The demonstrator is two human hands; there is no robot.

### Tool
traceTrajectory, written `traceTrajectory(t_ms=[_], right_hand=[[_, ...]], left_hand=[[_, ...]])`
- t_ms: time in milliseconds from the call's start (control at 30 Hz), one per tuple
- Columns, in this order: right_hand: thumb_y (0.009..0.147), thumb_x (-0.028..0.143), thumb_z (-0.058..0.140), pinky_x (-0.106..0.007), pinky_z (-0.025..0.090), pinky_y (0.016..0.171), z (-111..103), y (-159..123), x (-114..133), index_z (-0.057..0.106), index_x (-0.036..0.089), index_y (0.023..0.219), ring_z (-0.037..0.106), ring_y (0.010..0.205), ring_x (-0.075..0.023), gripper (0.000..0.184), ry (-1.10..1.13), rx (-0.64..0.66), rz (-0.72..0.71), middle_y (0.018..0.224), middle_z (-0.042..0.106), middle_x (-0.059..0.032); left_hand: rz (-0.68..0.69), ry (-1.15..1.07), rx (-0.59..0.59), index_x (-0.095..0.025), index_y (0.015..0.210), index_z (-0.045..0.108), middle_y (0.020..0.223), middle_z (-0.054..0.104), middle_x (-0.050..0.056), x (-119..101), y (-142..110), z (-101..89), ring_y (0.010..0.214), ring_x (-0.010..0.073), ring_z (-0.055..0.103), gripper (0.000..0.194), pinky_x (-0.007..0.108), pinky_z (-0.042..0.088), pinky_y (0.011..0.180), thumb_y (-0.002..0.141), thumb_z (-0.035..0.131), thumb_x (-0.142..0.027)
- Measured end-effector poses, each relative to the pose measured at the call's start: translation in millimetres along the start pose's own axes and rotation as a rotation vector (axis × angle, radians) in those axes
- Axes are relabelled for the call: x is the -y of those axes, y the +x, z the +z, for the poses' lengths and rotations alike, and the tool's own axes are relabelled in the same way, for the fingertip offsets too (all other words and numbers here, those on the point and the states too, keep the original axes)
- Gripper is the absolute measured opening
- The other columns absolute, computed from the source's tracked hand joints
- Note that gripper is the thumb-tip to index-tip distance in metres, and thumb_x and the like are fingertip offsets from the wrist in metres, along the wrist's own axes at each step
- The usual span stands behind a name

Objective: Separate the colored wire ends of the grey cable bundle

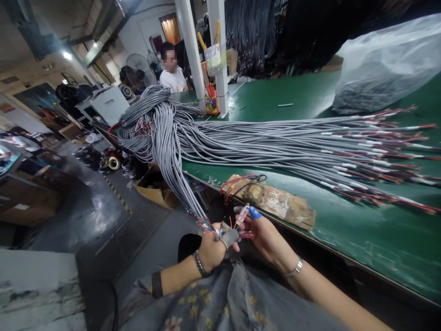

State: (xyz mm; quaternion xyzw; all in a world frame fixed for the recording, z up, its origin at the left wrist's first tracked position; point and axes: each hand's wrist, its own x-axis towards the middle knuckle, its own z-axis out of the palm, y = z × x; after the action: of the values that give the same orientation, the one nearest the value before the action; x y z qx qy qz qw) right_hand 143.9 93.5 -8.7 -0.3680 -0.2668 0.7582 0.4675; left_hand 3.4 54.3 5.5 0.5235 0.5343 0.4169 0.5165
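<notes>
My left hand (214, 246) is closed round the end of a bundle of grey cables (181, 181), where thin coloured wires (206, 225) fan out of the sheaths. Grey tape or a cover wraps its thumb or finger. Just to the right, my right hand (260, 232), with a blue cover on one fingertip, pinches a small pale pink connector (243, 215) that has coloured wires running from it. The two hands almost meet above my lap. Beside them, on the bench edge, lies a taped cardboard block (275, 202) with red and black leads.
Many grey cables (262, 142) with stripped, coloured ends stretch along the green bench (361, 243). A clear plastic bag (386, 69) stands at the back right. A white post (193, 50) holds a pliers cup. A person (172, 73) sits beyond; an open cardboard box (156, 188) is below.
</notes>
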Motion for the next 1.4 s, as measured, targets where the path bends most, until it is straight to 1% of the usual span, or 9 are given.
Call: traceTrajectory(t_ms=[133,333,567,700,800,900,1067,1267,1400], right_hand=[[0.054,0.062,0.080,-0.026,0.039,0.049,2,0,2,0.063,0.019,0.064,0.047,0.052,-0.0127,0.048,0.007,-0.039,0.017,0.056,0.057,0.0001],[0.057,0.056,0.081,-0.029,0.044,0.057,-5,1,-1,0.071,0.020,0.075,0.052,0.058,-0.0148,0.042,0.095,0.005,0.034,0.069,0.065,-0.0023],[0.061,0.058,0.077,-0.030,0.047,0.061,-8,8,-11,0.071,0.022,0.083,0.058,0.067,-0.0170,0.042,0.103,-0.015,0.001,0.079,0.070,-0.0030],[0.060,0.064,0.074,-0.029,0.048,0.058,-7,2,-7,0.070,0.021,0.082,0.059,0.065,-0.0162,0.048,0.129,0.041,0.077,0.081,0.069,-0.0048],[0.061,0.066,0.073,-0.027,0.049,0.058,-11,-7,-6,0.068,0.019,0.077,0.058,0.062,-0.0147,0.049,0.057,0.165,0.159,0.075,0.067,-0.0045],[0.059,0.055,0.080,-0.024,0.045,0.055,-16,-17,-10,0.066,0.018,0.074,0.056,0.059,-0.0125,0.042,-0.046,0.213,0.167,0.068,0.063,-0.0015],[0.058,0.047,0.083,-0.023,0.037,0.052,-12,-24,-13,0.065,0.017,0.072,0.056,0.056,-0.0118,0.037,-0.149,0.174,0.139,0.063,0.063,0.0002],[0.054,0.051,0.084,-0.024,0.038,0.055,-7,-22,-11,0.063,0.016,0.067,0.051,0.053,-0.0094,0.042,-0.273,0.170,0.056,0.059,0.061,0.0018],[0.058,0.054,0.080,-0.026,0.039,0.055,-5,-22,-14,0.061,0.017,0.068,0.052,0.052,-0.0108,0.042,-0.309,0.159,0.015,0.059,0.062,0.0015]], left_hand=[[-0.014,-0.024,-0.001,-0.016,0.053,0.060,0.050,0.060,0.004,3,0,-0.7,0.050,0.0126,0.052,0.047,0.026,0.041,0.055,0.074,0.063,-0.058],[0.004,0.010,0.013,-0.016,0.049,0.059,0.049,0.060,0.004,2,1,0.0,0.051,0.0128,0.052,0.048,0.026,0.042,0.058,0.076,0.061,-0.055],[-0.017,0.042,0.025,-0.017,0.047,0.057,0.047,0.057,0.003,-2,1,1.1,0.048,0.0120,0.048,0.047,0.026,0.040,0.055,0.073,0.062,-0.056],[-0.002,0.054,0.034,-0.016,0.048,0.058,0.047,0.057,0.003,-2,0,-0.4,0.048,0.0119,0.049,0.049,0.026,0.040,0.055,0.074,0.061,-0.058],[0.020,0.057,0.045,-0.016,0.048,0.058,0.048,0.057,0.004,-2,-3,-2.7,0.049,0.0123,0.050,0.051,0.026,0.042,0.056,0.075,0.060,-0.059],[0.011,0.072,0.075,-0.016,0.050,0.058,0.051,0.060,0.005,-3,-7,-5.0,0.051,0.0132,0.053,0.050,0.026,0.043,0.057,0.077,0.059,-0.059],[0.014,0.136,0.131,-0.016,0.051,0.059,0.051,0.060,0.004,4,-9,-8.5,0.049,0.0109,0.051,0.041,0.022,0.041,0.051,0.079,0.060,-0.046],[0.076,0.179,0.247,-0.015,0.051,0.061,0.052,0.062,0.002,10,-6,-12.7,0.052,0.0123,0.054,0.036,0.022,0.042,0.053,0.067,0.070,-0.046],[0.022,0.120,0.189,-0.015,0.053,0.062,0.053,0.064,0.004,6,-7,-12.9,0.051,0.0129,0.056,0.039,0.023,0.045,0.053,0.075,0.064,-0.047]])
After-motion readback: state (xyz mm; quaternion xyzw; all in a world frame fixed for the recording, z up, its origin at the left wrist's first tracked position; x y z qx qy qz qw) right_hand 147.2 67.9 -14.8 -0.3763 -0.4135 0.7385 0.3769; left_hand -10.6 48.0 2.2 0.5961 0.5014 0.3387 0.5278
